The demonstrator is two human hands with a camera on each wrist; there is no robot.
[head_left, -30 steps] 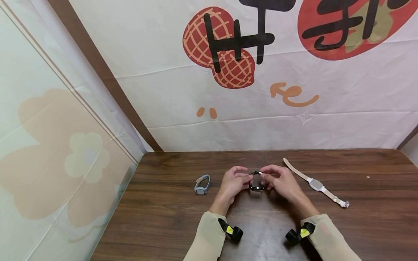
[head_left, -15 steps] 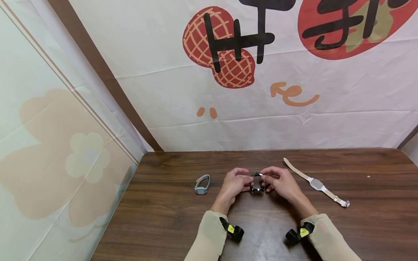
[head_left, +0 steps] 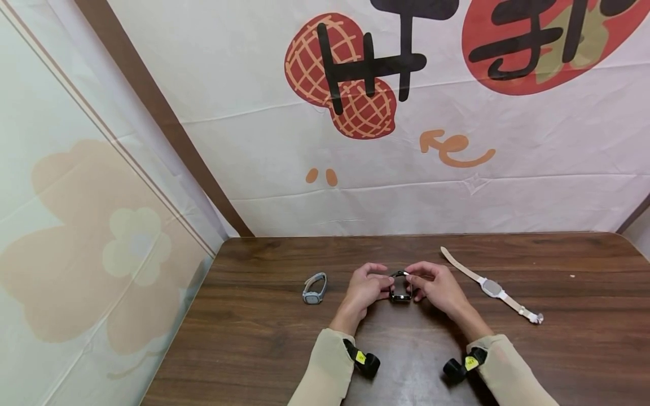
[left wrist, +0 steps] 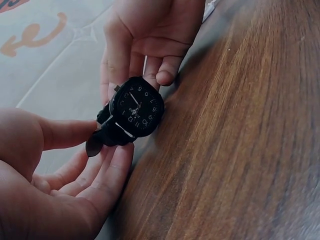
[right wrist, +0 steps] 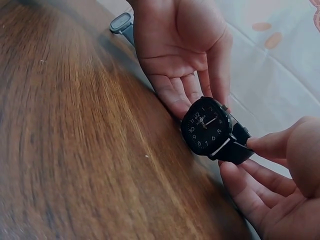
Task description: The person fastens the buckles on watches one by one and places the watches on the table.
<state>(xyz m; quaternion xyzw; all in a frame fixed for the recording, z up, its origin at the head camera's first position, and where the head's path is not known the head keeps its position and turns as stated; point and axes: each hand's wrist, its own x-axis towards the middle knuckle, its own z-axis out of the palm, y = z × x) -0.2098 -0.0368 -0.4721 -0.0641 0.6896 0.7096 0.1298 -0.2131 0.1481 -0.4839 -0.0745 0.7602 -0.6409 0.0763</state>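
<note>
A black wristwatch (head_left: 401,297) with a squarish dial and pale numerals is between both hands over the tabletop, its face toward the front edge. The left hand (head_left: 363,290) pinches one side of its dark strap between thumb and fingers; a loose strap end (left wrist: 93,146) shows by that thumb in the left wrist view. From the other side, the right hand (head_left: 438,286) grips the strap, thumb on top and fingers beneath. In the right wrist view the watch dial (right wrist: 204,126) is in plain sight, but part of the strap behind it is hidden.
A blue-grey watch (head_left: 312,297) with its strap looped lies left of the hands. To the right, a white watch (head_left: 491,287) lies flat with its strap stretched out. The wooden table (head_left: 244,349) meets a printed cloth backdrop (head_left: 355,208) at its back edge.
Both hands and the black watch have shifted very slightly toward the front of the table. The grip looks the same, and the other two watches have not moved.
</note>
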